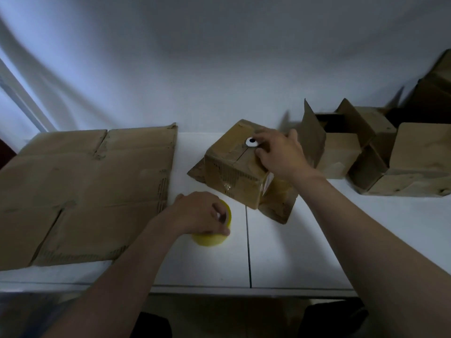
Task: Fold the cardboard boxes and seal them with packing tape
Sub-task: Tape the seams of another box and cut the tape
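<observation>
Right there in the middle of the worktop (292, 252) sits the folded box (234, 172), lower flaps splayed. The right hand (280, 154) rests on top, fingers seemingly pinching a small white disc (251, 142). Just in front, the left hand (197, 213) curls round the yellow tape roll (210, 240). Flattened cardboard (80, 186) lies left, open boxes (366, 152) right.

My white tabletop (292, 252) has a dark seam running front to back. On it lie a flattened cardboard sheet (80, 186) at my left, a roll of yellow tape (210, 240) just beside it, a closed box (231, 176) mid-table — and open boxes (339, 154) at the right.
</observation>
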`<act>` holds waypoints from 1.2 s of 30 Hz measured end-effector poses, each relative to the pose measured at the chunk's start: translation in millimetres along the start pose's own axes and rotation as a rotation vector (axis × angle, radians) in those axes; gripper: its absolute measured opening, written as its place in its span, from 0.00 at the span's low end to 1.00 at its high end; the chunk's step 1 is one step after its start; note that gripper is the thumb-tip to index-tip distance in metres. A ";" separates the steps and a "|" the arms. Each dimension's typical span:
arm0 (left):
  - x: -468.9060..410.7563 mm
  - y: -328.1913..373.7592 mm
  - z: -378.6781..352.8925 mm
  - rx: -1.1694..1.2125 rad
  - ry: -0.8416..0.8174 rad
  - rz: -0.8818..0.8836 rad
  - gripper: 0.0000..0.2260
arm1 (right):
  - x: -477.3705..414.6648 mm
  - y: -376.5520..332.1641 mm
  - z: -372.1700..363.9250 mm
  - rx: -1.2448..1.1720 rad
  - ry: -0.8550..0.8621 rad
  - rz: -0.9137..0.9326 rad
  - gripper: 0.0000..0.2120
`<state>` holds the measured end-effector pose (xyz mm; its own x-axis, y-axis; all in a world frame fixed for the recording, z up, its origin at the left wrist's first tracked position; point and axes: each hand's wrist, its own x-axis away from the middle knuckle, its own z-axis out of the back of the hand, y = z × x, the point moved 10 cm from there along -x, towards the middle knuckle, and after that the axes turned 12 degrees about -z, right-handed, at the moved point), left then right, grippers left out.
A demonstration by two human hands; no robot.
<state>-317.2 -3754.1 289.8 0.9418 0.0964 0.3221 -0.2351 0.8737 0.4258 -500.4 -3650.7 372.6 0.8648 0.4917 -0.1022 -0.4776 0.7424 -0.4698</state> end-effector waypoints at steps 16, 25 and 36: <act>-25.0 15.9 81.8 0.317 0.667 -0.061 0.24 | 58.9 113.8 59.9 -0.002 0.215 -0.247 0.12; -16.9 29.9 71.5 0.240 0.678 -0.064 0.19 | 91.1 194.7 12.9 0.349 -0.082 -0.492 0.15; -42.8 15.8 85.0 0.486 0.646 -0.014 0.26 | 46.6 65.2 12.1 -0.425 -0.147 -0.330 0.23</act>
<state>-381.7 -3785.0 354.6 0.8632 0.4735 -0.1749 -0.1606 0.5861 0.7941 -493.2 -3573.9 347.9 0.9124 0.3453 0.2197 -0.0540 0.6336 -0.7718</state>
